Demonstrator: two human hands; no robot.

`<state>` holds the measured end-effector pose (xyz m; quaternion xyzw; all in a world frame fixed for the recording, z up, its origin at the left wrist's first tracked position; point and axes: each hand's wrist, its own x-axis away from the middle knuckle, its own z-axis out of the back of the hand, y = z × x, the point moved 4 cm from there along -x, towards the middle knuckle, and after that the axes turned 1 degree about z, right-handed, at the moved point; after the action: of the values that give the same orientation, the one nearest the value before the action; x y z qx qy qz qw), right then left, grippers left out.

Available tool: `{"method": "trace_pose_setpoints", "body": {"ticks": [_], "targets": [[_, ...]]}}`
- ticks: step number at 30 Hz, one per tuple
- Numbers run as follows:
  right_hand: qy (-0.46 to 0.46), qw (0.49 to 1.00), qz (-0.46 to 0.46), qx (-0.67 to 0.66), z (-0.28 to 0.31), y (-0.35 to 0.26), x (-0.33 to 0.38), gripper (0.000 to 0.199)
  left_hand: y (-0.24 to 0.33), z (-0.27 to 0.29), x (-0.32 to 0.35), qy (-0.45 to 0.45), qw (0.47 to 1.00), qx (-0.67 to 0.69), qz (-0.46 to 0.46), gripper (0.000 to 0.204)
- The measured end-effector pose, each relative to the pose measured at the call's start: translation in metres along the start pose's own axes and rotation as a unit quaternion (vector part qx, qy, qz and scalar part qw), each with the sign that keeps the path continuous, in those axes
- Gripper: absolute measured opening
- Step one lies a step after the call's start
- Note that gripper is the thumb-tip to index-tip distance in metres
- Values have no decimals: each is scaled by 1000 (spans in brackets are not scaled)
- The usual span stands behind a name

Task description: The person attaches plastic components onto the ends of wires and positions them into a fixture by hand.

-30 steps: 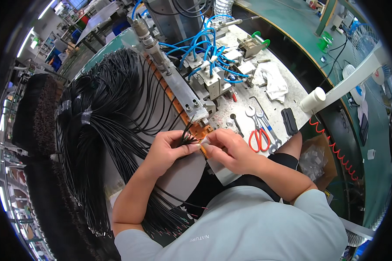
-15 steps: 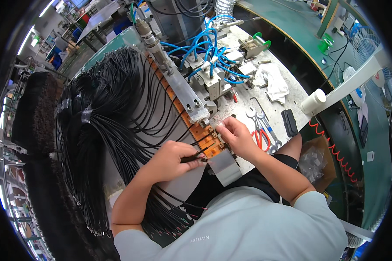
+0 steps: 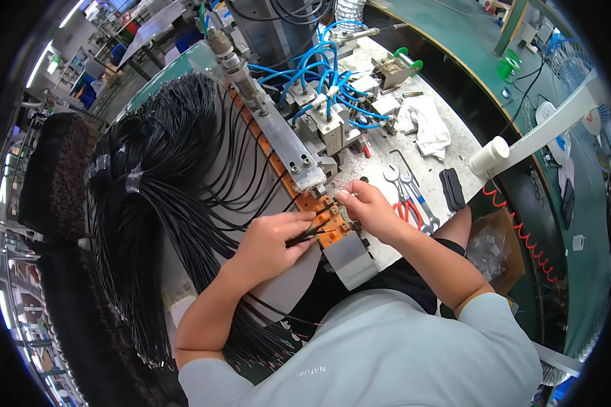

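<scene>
My left hand (image 3: 271, 241) is closed on a black cable (image 3: 304, 237) at the left edge of an orange fixture strip (image 3: 330, 230). The cable's end reaches over the nearest orange block. Other black cables lie across the strip in a row farther up. My right hand (image 3: 371, 211) is at the strip's right side, thumb and forefinger pressed together; anything between them is too small to make out. A metal plate (image 3: 349, 261) sits at the near end of the strip. Just beyond my hands is a metal clamp bar (image 3: 278, 132) running along the strip.
A thick bundle of black cables (image 3: 163, 136) hangs at the left. Blue air tubes (image 3: 312, 74) top the machine. Wrenches (image 3: 414, 193), red-handled pliers (image 3: 407, 214), a black case (image 3: 451, 190) and a white cloth (image 3: 428, 129) lie at right, by a white lamp arm (image 3: 536, 139).
My left hand has shifted forward and its fingers now reach over the strip's edge, with the cable's end farther onto the orange block. My right hand has barely moved.
</scene>
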<state>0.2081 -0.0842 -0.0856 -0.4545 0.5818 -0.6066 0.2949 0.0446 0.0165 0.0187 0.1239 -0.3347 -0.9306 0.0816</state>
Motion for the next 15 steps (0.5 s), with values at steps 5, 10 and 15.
{"method": "trace_pose_setpoints", "body": {"ticks": [5, 10, 15], "targets": [[81, 996, 23, -3, 4, -18, 23, 20, -7, 7, 1, -9, 946, 255, 202, 14], [29, 915, 338, 216, -29, -64, 78, 11, -9, 7, 3, -38, 905, 348, 240, 14], [79, 861, 386, 323, -36, -66, 63, 13, -11, 0, 2, -30, 922, 329, 201, 15]]}}
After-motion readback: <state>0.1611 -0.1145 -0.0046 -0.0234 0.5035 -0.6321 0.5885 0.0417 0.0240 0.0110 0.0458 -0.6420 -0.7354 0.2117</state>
